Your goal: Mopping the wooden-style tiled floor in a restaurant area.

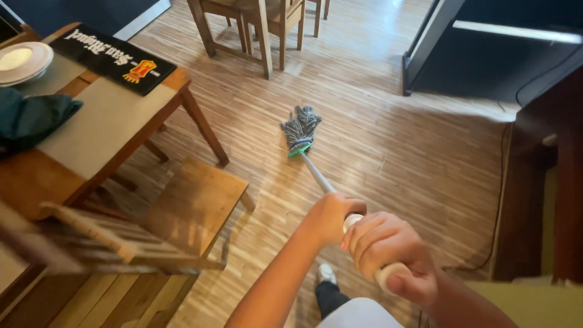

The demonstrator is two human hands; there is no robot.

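Gripping the mop handle (pixel 316 173) with both fists, left hand (pixel 331 217) wrapped lower down and right hand (pixel 388 249) clamped round the top end. Its grey stringy mop head (pixel 300 130) sits out ahead on the striped wood floor (pixel 395 152). Wooden table (pixel 103 121) and chair (pixel 188 209) on the left, dark cabinet (pixel 486 54) far right.

The wooden plank floor (pixel 388 152) carried my mop head (pixel 300 130), its grey strands pressed flat on the boards. A wooden chair (pixel 194 203) stood on it beside the table (pixel 103 121), which bore stacked plates (pixel 21 61), a dark cloth (pixel 30 118) and a black mat (pixel 112 58).
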